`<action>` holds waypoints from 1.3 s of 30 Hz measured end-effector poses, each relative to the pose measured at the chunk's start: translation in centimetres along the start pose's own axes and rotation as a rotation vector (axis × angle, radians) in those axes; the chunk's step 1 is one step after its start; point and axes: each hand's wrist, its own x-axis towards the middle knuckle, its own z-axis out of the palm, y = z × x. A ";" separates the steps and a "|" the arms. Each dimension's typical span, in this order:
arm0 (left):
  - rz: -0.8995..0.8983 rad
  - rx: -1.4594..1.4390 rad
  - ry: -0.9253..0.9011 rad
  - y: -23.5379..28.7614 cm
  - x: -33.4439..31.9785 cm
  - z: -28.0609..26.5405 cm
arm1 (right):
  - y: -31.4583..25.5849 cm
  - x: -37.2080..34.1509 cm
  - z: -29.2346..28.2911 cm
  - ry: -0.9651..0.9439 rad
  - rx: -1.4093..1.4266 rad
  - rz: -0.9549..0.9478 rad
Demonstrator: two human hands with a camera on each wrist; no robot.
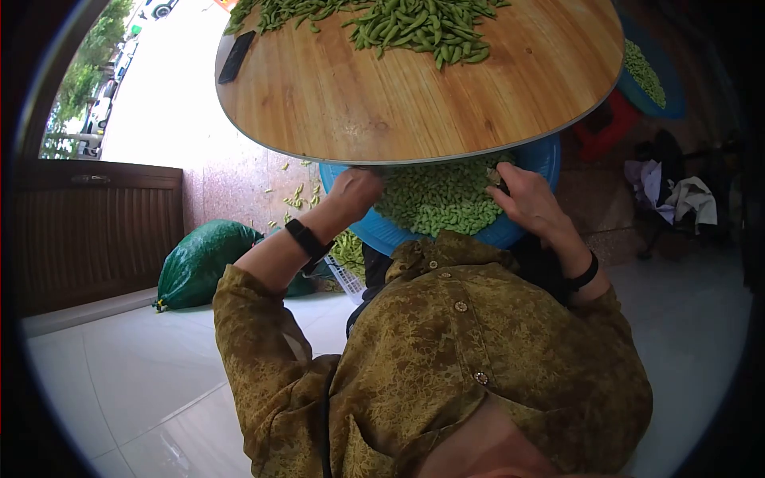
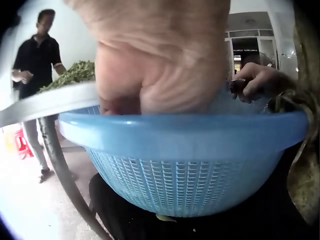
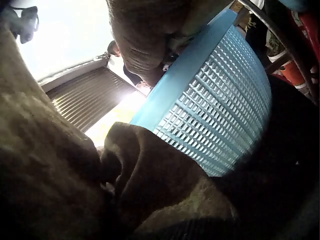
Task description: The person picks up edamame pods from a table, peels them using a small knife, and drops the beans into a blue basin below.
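A blue plastic colander (image 1: 550, 163) on the person's lap holds many shelled green beans (image 1: 438, 199). The left hand (image 1: 356, 193) reaches over the rim on the left side; in the left wrist view its palm shows above the rim and its fingers drop inside, hidden. On the opposite side the right hand (image 1: 530, 199) is over the beans with curled fingers, a small dark piece (image 2: 233, 89) at its fingertips. I cannot tell what that piece is. In the right wrist view the right hand (image 3: 145, 40) overlaps the colander's rim, dim and partly cut off.
A round wooden table (image 1: 398, 103) overhangs the colander's far side, bearing heaped green pods (image 1: 422, 28) and a black flat object (image 1: 237, 57). A green sack (image 1: 207, 263) and scattered pods lie left on the floor. Another blue basin (image 1: 673, 95) stands right. A person (image 2: 40, 65) stands beyond the table.
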 end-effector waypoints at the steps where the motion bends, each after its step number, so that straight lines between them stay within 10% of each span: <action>1: 0.004 -0.001 -0.002 -0.1 0.3 0.2 | 0.0 0.0 0.0 -0.004 -0.002 0.000; 21: -0.046 -0.139 0.339 1.3 -3.8 -1.0 | 1.5 0.3 -2.0 0.106 0.624 0.296; 25: -0.343 -0.074 0.385 0.5 -10.8 -3.1 | 1.5 0.0 -2.4 0.135 0.790 0.374; 29: -0.623 0.033 0.008 -2.6 -13.3 -3.0 | 1.2 0.6 -2.6 0.119 0.824 0.387; 32: -0.169 -0.186 0.460 -0.1 -11.1 -5.0 | -0.5 0.4 -2.8 -0.025 0.829 0.369; 34: 0.091 -0.908 0.292 4.3 -9.0 -7.3 | -1.6 -0.3 -3.0 -0.241 0.767 0.299; 39: 0.398 -1.284 -0.067 8.8 -7.4 -4.5 | -5.5 -3.3 -1.8 -0.562 0.692 -0.087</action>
